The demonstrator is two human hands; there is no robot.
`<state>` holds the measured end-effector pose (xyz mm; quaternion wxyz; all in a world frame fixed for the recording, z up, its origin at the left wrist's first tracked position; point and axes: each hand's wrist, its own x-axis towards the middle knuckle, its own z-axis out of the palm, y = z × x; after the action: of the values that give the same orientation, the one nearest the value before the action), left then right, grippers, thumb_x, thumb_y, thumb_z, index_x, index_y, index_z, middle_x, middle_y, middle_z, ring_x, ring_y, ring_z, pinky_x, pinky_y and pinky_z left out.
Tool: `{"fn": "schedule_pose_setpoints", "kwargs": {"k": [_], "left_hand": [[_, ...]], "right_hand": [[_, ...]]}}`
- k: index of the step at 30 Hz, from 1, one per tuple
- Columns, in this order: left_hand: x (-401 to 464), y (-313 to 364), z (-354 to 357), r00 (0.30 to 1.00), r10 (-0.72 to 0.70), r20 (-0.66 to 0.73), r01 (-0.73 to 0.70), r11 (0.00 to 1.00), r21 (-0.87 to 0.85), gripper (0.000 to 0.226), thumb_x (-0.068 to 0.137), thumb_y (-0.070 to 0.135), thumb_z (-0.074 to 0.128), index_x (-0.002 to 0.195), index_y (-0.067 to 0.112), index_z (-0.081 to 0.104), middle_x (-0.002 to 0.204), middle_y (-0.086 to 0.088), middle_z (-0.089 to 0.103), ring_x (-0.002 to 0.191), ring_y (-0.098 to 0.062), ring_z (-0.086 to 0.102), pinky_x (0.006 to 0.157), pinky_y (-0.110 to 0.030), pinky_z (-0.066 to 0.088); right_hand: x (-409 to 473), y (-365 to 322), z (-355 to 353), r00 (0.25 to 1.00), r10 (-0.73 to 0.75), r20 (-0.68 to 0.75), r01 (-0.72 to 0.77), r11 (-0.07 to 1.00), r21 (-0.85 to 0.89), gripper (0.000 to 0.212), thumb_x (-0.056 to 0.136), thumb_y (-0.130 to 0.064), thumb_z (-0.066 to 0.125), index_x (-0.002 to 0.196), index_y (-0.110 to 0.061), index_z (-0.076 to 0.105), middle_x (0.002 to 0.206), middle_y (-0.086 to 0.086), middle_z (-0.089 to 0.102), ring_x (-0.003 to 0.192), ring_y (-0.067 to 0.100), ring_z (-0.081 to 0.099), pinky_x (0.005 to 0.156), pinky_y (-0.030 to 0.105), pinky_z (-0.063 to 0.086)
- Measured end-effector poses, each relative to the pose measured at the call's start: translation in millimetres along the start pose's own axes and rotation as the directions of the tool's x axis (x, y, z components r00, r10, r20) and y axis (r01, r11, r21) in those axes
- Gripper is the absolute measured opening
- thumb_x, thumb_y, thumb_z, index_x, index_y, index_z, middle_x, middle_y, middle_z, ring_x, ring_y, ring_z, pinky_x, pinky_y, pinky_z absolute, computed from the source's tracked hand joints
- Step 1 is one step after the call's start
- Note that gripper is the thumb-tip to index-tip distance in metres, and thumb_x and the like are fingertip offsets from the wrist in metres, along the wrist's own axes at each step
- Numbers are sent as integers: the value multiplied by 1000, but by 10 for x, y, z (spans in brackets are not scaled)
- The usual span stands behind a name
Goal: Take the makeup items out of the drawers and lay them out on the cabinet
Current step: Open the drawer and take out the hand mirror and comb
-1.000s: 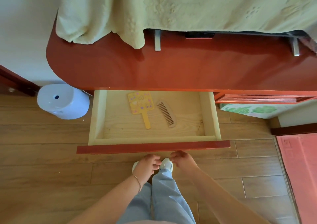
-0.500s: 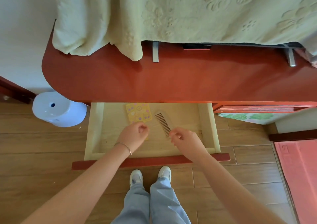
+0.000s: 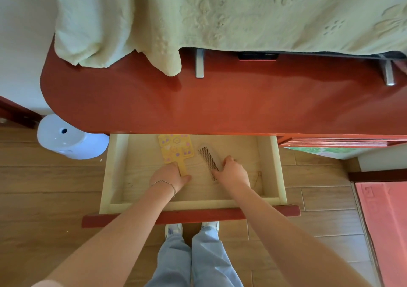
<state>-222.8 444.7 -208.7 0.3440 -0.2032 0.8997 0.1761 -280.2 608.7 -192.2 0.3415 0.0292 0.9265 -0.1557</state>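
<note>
Open drawer (image 3: 116,165) below red cabinet (image 3: 220,106): left hand (image 3: 170,176) grasping yellow hand mirror (image 3: 176,149) by its handle, right hand (image 3: 233,172) closing around comb (image 3: 208,157), both items positioned for simultaneous lifting out.

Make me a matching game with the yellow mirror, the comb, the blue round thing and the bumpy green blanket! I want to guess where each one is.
Things:
1. yellow hand mirror
2. comb
3. blue round container
4. green blanket

Places:
A. on the floor, left of the open drawer
B. draped over the back of the red cabinet top
C. in the drawer, at the right hand
D. in the drawer, its handle at the left hand

Pairs: 1-D, 2-C, 3-A, 4-B
</note>
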Motion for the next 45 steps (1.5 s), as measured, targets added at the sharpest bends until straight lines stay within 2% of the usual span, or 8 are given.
{"fn": "schedule_pose_setpoints", "kwargs": {"k": [8, 14, 18, 25, 30, 34, 40, 45], "left_hand": [[24, 27, 85, 998, -54, -43, 52, 998, -43, 38, 87, 44, 48, 105, 10, 48, 78, 0, 51, 73, -23, 52, 61, -29, 40], [0, 23, 47, 994, -103, -21, 98, 980, -171, 27, 84, 35, 50, 96, 11, 51, 73, 0, 54, 71, -22, 55, 59, -28, 41], [-50, -43, -2, 991, -132, 24, 129, 883, -451, 13, 82, 28, 56, 85, 18, 49, 70, 1, 53, 62, -17, 52, 52, -27, 37], [-265, -124, -154, 995, 67, 75, -1, 758, -653, 23, 89, 27, 54, 70, 14, 52, 51, 3, 42, 40, -9, 36, 44, -19, 30], [-496, -203, -322, 973, 166, 160, 54, 513, -857, 15, 93, 15, 51, 82, 4, 53, 56, 4, 43, 35, -2, 30, 38, -12, 23], [-630, -258, -407, 922, 256, 291, 80, 608, -790, 15, 93, 14, 52, 95, 0, 57, 59, 4, 45, 40, -2, 29, 41, -13, 24], [-659, -255, -582, 822, 395, 410, 35, 683, -729, 17, 91, 9, 54, 104, 0, 58, 72, -2, 51, 50, -5, 35, 47, -15, 29], [-711, -171, -731, 781, 466, 416, -42, 703, -710, 4, 89, 6, 56, 92, 7, 58, 68, 3, 57, 50, -5, 41, 48, -14, 32]], "right_hand": [[55, -3, 55, 1000, 21, 5, -20, 998, -52, 52, 86, -36, 61, 123, -5, 42, 122, 13, 52, 109, 32, 54, 78, 35, 46], [66, 11, 38, 999, 44, 32, -46, 996, 72, 38, 88, -28, 60, 115, -5, 47, 108, 11, 59, 92, 27, 58, 65, 29, 44], [63, 47, -51, 997, 12, 81, -31, 973, 231, 15, 88, -21, 56, 100, -13, 50, 89, 3, 57, 73, 18, 53, 47, 24, 36], [-35, 164, -206, 997, -39, 63, 6, 891, 454, 7, 84, -16, 64, 87, -19, 58, 80, -2, 61, 86, 24, 66, 81, 41, 56], [-187, 268, -369, 997, -43, 68, 0, 844, 536, 4, 84, -13, 62, 87, -16, 62, 70, -3, 62, 57, 8, 59, 69, 29, 54], [-329, 338, -500, 996, -55, 69, -7, 727, 686, 10, 84, -8, 62, 93, -9, 64, 75, 1, 66, 44, -1, 57, 48, 14, 45], [-447, 460, -758, 989, -130, 78, 14, 588, 809, 15, 85, -6, 63, 100, -4, 63, 90, 14, 69, 78, 24, 63, 81, 42, 53], [-491, 466, -999, 984, -173, 40, 39, 430, 902, 7, 87, -5, 60, 92, -4, 64, 84, 11, 68, 76, 20, 64, 73, 32, 52]]}}
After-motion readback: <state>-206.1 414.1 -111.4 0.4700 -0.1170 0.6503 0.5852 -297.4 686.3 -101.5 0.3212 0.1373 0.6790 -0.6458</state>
